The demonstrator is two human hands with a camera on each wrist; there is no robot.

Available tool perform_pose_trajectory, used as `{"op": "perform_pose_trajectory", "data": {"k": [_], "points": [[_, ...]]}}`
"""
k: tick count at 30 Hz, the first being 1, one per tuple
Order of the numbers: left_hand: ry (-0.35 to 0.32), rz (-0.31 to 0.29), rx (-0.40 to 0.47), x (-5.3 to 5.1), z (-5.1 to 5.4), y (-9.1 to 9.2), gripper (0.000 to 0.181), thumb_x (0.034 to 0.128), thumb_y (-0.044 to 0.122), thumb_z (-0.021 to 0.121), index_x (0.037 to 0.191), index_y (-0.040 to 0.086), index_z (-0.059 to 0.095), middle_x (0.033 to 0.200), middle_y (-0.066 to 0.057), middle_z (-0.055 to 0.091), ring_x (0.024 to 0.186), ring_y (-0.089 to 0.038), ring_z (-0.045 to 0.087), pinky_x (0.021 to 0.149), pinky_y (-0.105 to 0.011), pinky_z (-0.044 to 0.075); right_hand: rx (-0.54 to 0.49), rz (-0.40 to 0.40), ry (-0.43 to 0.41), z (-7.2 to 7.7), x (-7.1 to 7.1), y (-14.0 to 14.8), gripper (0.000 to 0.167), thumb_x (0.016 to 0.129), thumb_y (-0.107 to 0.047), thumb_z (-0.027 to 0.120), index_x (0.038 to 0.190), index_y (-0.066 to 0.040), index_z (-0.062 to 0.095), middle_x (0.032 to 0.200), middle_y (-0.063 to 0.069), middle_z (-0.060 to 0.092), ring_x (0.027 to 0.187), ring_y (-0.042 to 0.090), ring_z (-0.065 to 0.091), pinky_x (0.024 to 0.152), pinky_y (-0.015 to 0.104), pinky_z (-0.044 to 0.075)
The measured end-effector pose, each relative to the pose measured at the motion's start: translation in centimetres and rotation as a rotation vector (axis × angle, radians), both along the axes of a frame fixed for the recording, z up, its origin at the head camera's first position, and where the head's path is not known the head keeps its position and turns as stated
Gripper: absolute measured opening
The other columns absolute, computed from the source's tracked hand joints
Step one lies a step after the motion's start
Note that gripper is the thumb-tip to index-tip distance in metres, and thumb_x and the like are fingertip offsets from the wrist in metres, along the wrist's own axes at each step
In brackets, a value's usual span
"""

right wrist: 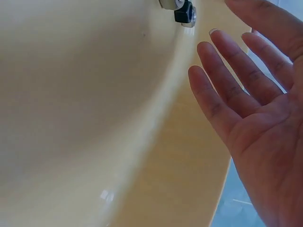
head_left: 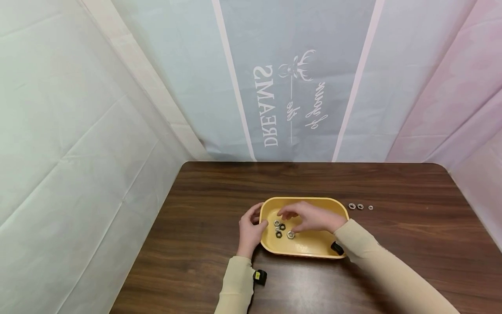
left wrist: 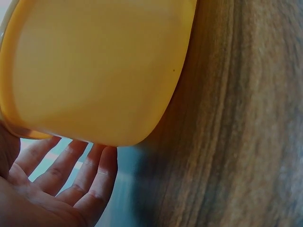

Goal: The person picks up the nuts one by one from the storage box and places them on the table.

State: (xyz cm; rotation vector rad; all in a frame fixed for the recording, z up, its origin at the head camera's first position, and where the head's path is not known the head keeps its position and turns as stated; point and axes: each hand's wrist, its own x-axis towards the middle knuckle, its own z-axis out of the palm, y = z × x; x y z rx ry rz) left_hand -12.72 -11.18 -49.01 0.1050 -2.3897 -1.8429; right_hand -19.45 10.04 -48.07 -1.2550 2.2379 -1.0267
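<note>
Metal, so probably hard, light, slippery: pinch by flat sides the nuts point(head_left: 282, 227) at left in the yellow tray point(head_left: 302, 253), gripped by left hand point(head_left: 249, 229), with right hand point(head_left: 311, 216) loosely spread, empty.

Beyond the far edge of your wood-grain desk point(head_left: 188, 244) you face a blue-grey sheet point(head_left: 337, 65) with pale stripes, a white deer motif point(head_left: 301, 69) and sideways lettering point(head_left: 267, 105). A whitish sheet point(head_left: 78, 152) lines your desk's left edge; a pinkish sheet point(head_left: 462, 87) rises by its far right corner.

One tray point(head_left: 313, 247), eight visible nuts point(head_left: 279, 234), two hands point(head_left: 249, 231) point(head_left: 310, 216)
</note>
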Motion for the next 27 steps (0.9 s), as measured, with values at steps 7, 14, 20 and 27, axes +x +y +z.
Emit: {"op": "perform_pose_trajectory", "data": {"k": [7, 14, 20, 27], "points": [[0.026, -0.005, 0.001, 0.3, 0.9, 0.1, 0.050, 0.0736, -0.014, 0.062, 0.122, -0.001, 0.062, 0.106, -0.024, 0.063, 0.085, -0.035, 0.063, 0.065, -0.031, 0.055, 0.001, 0.011, -0.068, -0.7, -0.1, -0.1, 0.053, 0.075, -0.001, 0.077, 0.124, 0.001, 0.057, 0.109, 0.011, 0.064, 0.101, 0.027, 0.061, 0.092, 0.040, 0.048], [0.021, -0.012, 0.008, 0.4, 0.7, 0.1, 0.050, 0.0745, -0.013, 0.061, 0.123, -0.001, 0.062, 0.107, -0.024, 0.063, 0.086, -0.035, 0.063, 0.065, -0.032, 0.055, -0.023, 0.035, -0.099, -1.3, -0.2, -0.3, 0.052, 0.072, 0.001, 0.079, 0.120, 0.002, 0.058, 0.103, 0.011, 0.065, 0.097, 0.026, 0.063, 0.088, 0.037, 0.050], [0.032, -0.014, 0.009, 0.3, 0.7, 0.1, 0.050, 0.0739, -0.013, 0.061, 0.122, -0.001, 0.062, 0.107, -0.024, 0.063, 0.086, -0.036, 0.063, 0.065, -0.031, 0.054, -0.017, 0.038, -0.102, -1.6, -0.3, -0.4, 0.052, 0.072, 0.001, 0.079, 0.120, 0.002, 0.058, 0.102, 0.010, 0.065, 0.096, 0.026, 0.062, 0.086, 0.037, 0.051], [0.031, -0.014, -0.008, 0.4, 0.8, 0.1, 0.050, 0.0742, -0.013, 0.061, 0.123, 0.000, 0.062, 0.106, -0.023, 0.064, 0.084, -0.033, 0.063, 0.065, -0.029, 0.053, -0.033, 0.028, -0.111, -1.5, -0.2, -0.4, 0.051, 0.072, 0.002, 0.079, 0.119, 0.002, 0.059, 0.100, 0.011, 0.065, 0.093, 0.027, 0.062, 0.085, 0.039, 0.051]]}}
